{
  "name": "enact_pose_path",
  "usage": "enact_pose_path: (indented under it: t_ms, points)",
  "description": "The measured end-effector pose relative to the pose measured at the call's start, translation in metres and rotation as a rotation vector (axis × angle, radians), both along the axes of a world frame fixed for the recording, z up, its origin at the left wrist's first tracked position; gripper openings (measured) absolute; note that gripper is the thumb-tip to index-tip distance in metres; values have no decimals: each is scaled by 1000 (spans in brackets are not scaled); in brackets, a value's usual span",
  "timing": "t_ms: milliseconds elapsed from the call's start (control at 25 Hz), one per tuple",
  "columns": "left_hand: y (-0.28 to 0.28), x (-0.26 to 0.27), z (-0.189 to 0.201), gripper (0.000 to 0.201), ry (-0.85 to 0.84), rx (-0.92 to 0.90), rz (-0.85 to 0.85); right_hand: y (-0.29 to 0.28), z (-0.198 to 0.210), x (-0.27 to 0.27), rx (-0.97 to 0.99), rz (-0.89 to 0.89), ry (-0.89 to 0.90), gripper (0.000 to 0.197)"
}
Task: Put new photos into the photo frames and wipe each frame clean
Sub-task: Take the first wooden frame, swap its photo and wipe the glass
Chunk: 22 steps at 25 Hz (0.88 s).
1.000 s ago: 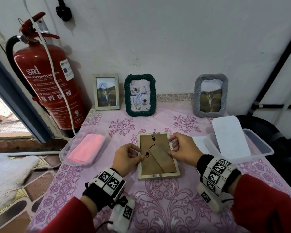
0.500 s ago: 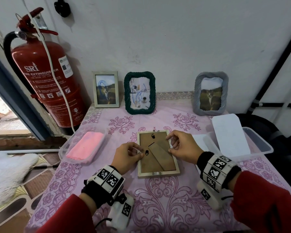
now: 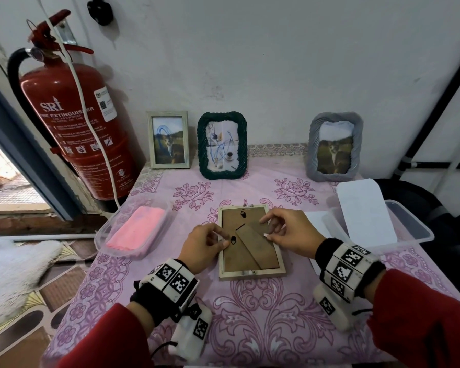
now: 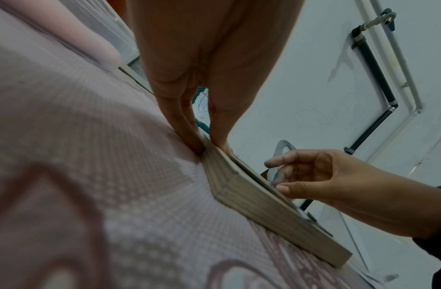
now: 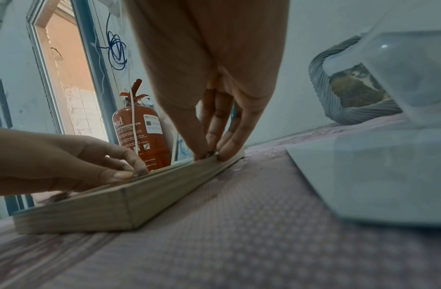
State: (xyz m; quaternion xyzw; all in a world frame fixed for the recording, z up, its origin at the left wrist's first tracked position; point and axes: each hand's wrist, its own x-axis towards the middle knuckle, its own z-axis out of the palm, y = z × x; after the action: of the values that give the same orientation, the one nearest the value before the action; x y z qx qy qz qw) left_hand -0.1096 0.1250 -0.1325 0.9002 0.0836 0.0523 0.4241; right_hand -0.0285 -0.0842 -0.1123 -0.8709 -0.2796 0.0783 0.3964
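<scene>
Right hand (image 3: 290,235) shifted back, pinching frame (image 3: 252,273) edge

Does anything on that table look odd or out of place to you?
One thing: the wooden frame lies face down on the tablecloth, brown backing up, while three other frames stand against the wall. The left hand and right hand pinch at its side edges. Nothing looks spilled or broken.
</scene>
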Motion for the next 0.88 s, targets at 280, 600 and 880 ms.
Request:
enact_pose_path:
  t_ms: [280, 600, 880]
  points:
    - [1, 0, 1, 11, -6, 26, -52, 0, 1, 1, -18, 16, 0, 26]
    - [15, -6, 22, 16, -15, -115, -21, 0, 20, 10, -121, 53, -20, 22]
    - [-3, -10, 21, 29, 49, 61, -552, 34, 22, 41, -243, -7, -86, 28]
